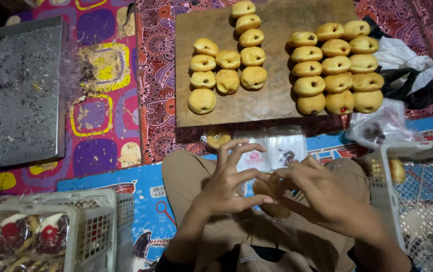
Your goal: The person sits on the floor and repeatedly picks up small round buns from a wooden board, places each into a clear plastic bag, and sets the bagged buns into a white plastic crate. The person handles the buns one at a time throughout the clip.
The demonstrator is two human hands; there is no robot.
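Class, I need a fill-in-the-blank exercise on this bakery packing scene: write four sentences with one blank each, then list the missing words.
1. The filled buns lie in rows on a wooden ____.
2. Both hands, left hand and right hand, hold one bun in a clear plastic ____.
3. The grey metal ____ on the far left holds only crumbs.
4. Beside the right hand stands a white plastic ____ with a latticed wall.

Missing words: board; bag; tray; basket

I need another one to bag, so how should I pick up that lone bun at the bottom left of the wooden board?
Take the bun from above, fingertips on its two rounded sides. It lies flat on the wooden board, with bare board to its left and front, so come from there; another bun crowds its far side.
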